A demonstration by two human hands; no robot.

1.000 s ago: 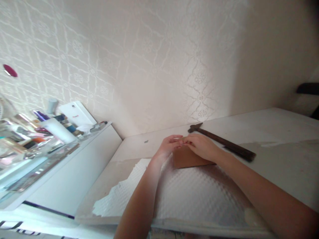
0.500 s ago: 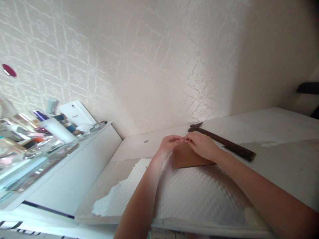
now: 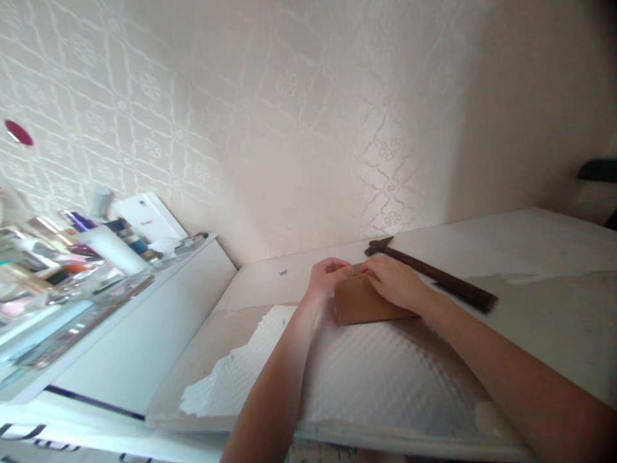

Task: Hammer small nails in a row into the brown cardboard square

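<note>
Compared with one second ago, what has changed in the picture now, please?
The left hand and right hand have drawn slightly apart near the far edge of the board, so its small dots now show more clearly between them. Whether either let go of anything, I cannot tell. The board and the hammer stayed where they were.

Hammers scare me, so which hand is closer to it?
Right. The right hand is just on the hammer's near side; the left hand is farther off, left of its head.
</note>
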